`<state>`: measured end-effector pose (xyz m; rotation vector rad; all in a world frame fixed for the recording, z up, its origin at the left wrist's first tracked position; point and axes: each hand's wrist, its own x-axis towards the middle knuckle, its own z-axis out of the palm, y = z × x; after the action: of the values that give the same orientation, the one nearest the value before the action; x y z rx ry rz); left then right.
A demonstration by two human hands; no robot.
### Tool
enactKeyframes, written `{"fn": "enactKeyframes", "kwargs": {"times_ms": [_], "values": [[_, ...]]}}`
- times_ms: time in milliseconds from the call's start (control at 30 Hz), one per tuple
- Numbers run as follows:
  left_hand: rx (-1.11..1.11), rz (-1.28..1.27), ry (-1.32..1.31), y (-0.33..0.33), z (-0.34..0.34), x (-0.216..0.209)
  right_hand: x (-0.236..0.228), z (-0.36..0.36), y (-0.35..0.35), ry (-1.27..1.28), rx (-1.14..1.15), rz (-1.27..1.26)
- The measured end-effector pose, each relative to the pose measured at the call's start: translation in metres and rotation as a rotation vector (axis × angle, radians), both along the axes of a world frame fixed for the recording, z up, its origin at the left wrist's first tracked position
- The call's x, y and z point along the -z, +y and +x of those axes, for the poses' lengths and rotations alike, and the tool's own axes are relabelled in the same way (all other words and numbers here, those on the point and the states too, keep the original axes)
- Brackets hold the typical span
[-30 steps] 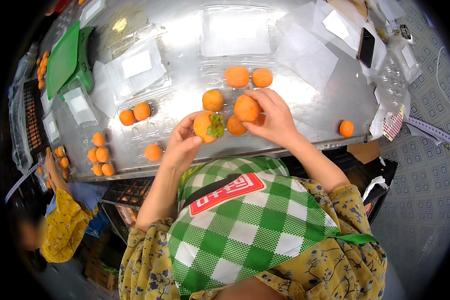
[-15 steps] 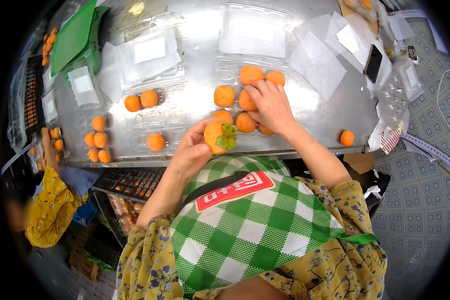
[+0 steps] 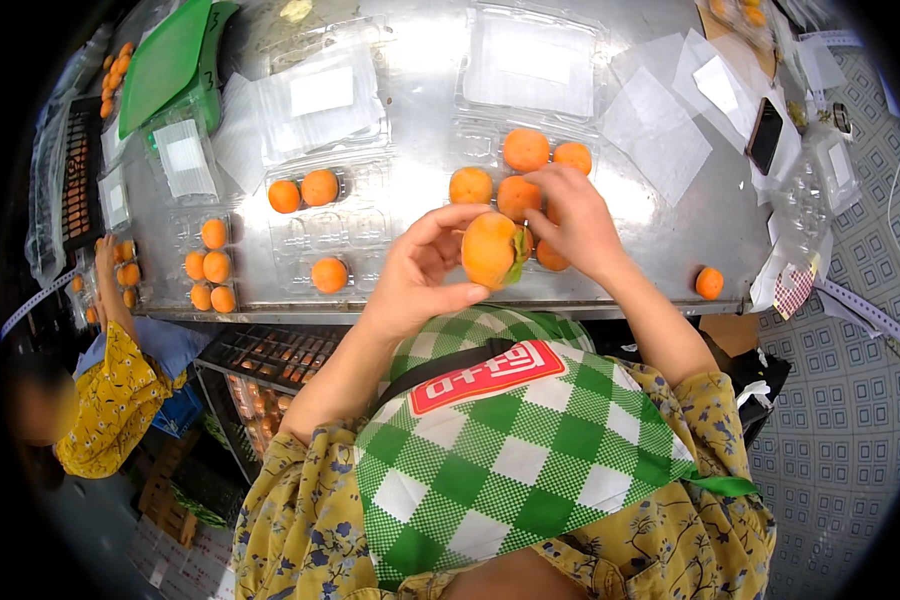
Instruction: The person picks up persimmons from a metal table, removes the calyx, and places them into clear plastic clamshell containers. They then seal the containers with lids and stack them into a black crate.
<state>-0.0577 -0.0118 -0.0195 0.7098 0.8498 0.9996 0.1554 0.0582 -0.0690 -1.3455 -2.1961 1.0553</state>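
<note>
My left hand (image 3: pixel 420 262) is closed around a persimmon (image 3: pixel 488 251), held up above the table's near edge with its green leafy calyx toward the right. My right hand (image 3: pixel 580 222) bends its fingers over a persimmon partly hidden under it, among the fruit in a clear plastic tray (image 3: pixel 470 140). Around those fingers sit an orange persimmon (image 3: pixel 526 150) at the back, another persimmon (image 3: pixel 470 185) on the left and a middle persimmon (image 3: pixel 518 198) touching or nearly touching the fingertips. The held fruit and my hands hide part of the near row.
Left of my hands, another clear tray (image 3: pixel 305 235) holds several persimmons, and a fuller tray (image 3: pixel 208 265) stands beyond it. White liner sheets (image 3: pixel 660 135), a phone (image 3: pixel 765 135) and a lone persimmon (image 3: pixel 709 282) lie to the right. A co-worker's hand (image 3: pixel 106 262) works at far left.
My left hand has moved right with its persimmon, whose calyx has turned from facing up to facing right. My right hand stays over the tray, its fingers shifted slightly. The whole view has shifted a little.
</note>
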Motion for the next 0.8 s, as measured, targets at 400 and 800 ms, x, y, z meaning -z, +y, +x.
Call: {"fn": "enactKeyframes", "kwargs": {"times_ms": [400,800], "values": [[-0.002,0.931,0.849,0.017,0.003,-0.013,-0.045,-0.005,-0.032,0.922,0.122,-1.447],[-0.106,-0.098,-0.080,0.007,0.013,-0.007,-0.058,-0.010,-0.025,0.586,0.026,-0.152]]}}
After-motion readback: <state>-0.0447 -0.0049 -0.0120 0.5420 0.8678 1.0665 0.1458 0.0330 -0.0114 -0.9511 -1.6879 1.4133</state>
